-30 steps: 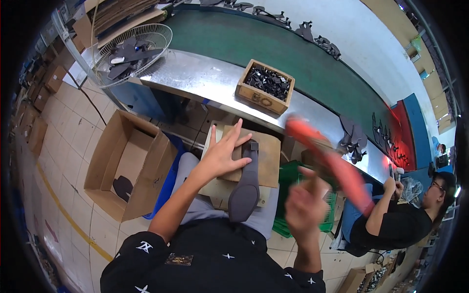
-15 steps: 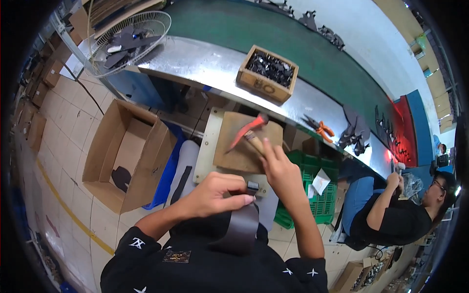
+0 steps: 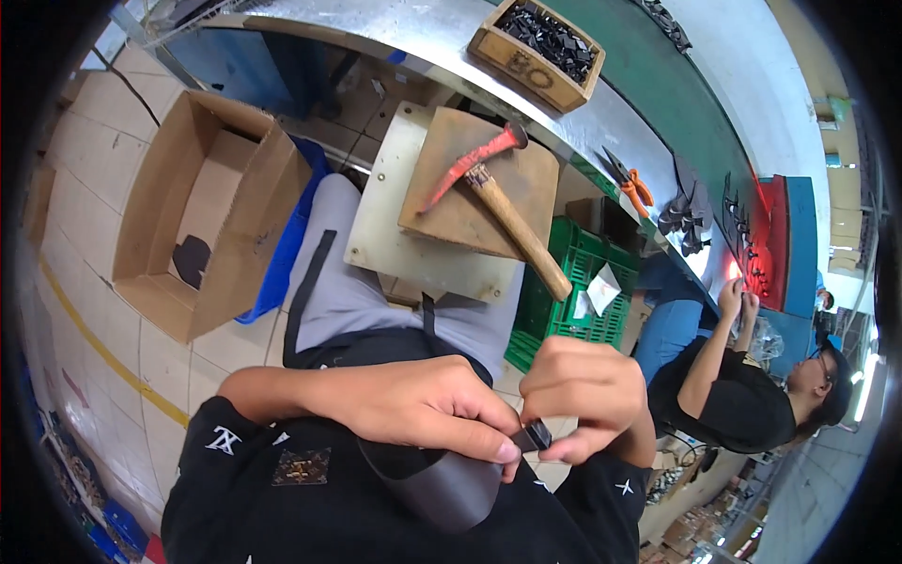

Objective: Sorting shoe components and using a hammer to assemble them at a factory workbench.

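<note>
Hammer (image 3: 498, 202) down on the brown block (image 3: 531, 193)! Freed, your right hand (image 3: 583, 390) half-curls, hold unclear; nearer you, your left hand (image 3: 423, 404) pinches the shoe sole (image 3: 456, 495) tight.

Wooden block (image 3: 446, 221): crossed by the red-headed hammer (image 3: 498, 202), its handle extended toward the right hand (image 3: 583, 395).
Left hand (image 3: 423, 404): open room was left over the lap (image 3: 376, 296).
Metal bench (image 3: 395, 28): obstructed by wooden box (image 3: 526, 70) and pliers (image 3: 627, 178), a gap left between.

I see the left hand (image 3: 427, 402) pinching — thumb (image 3: 481, 439) straight, forearm (image 3: 310, 394) nearly level. Right hand (image 3: 584, 390) curls just beside it.
</note>
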Demonstrator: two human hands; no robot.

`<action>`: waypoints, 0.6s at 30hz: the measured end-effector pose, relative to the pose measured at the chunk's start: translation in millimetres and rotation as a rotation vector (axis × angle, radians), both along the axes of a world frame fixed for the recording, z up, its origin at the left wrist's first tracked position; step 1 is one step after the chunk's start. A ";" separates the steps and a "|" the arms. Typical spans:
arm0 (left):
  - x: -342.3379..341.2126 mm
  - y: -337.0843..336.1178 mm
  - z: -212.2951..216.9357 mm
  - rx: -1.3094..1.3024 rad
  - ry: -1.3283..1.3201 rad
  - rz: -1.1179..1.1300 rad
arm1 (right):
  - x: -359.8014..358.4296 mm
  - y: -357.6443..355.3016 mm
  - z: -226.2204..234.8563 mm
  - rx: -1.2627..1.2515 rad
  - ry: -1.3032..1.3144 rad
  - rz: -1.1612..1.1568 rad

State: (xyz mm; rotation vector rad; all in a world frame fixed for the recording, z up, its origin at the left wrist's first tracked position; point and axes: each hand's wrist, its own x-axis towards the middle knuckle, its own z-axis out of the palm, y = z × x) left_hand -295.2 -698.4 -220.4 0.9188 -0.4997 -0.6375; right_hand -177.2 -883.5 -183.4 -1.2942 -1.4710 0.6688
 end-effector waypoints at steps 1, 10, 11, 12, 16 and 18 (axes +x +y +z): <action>0.1 -2.3 -0.8 -0.050 -0.011 -0.036 | -0.8 0.6 3.0 0.051 -0.069 0.061; -7.6 4.7 9.9 0.106 -0.200 -0.070 | -13.2 -7.9 12.0 0.065 -0.149 0.057; -9.4 5.1 9.3 0.148 -0.233 0.017 | -13.2 -11.6 13.8 -0.004 -0.146 0.030; -9.6 7.3 10.5 0.153 -0.234 0.016 | -20.1 -11.7 13.6 0.001 -0.147 0.030; -12.8 5.0 12.2 0.244 -0.279 0.155 | -34.6 -10.1 13.8 -0.051 -0.073 -0.221; -14.2 2.7 12.3 0.355 -0.310 0.281 | -47.4 -15.1 12.0 -0.149 -0.102 -0.263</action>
